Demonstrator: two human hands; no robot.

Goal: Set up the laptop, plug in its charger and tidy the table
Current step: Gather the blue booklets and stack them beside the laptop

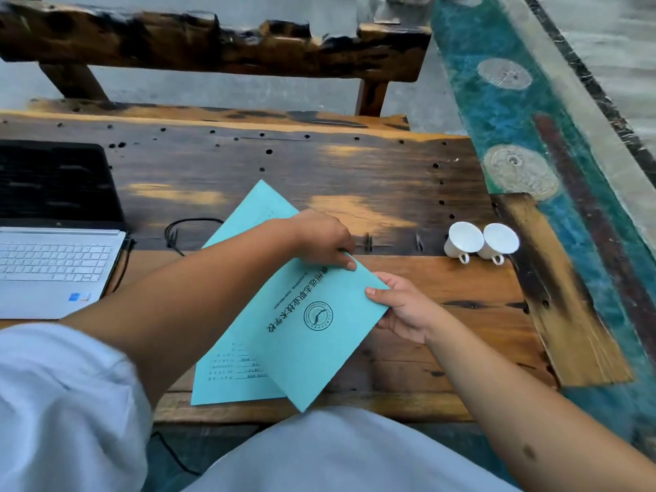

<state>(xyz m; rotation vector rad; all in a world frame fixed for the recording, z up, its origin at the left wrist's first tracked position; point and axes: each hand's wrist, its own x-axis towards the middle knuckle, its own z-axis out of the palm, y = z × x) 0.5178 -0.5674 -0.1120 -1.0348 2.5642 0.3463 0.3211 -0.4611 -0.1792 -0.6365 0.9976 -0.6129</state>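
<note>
Left hand point(324, 239) and right hand point(404, 307) both pinch the upper turquoise folder point(312, 335) (another beneath); laptop point(53, 257) open

— Where's the left hand point(324, 239)?
— Forearm reaching across from the left, fingers curled, pinching downward.
— And the right hand point(404, 307)?
— Lower right, palm up, thumb on top, gripping.

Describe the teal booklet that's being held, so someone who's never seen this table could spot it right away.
Start at the dark wooden table, with an open laptop at its left end. To the laptop's right lie two teal booklets; the one meant is the upper booklet, gripped by the left hand and the right hand. Unlike the lower booklet, it shows a round emblem.
</note>
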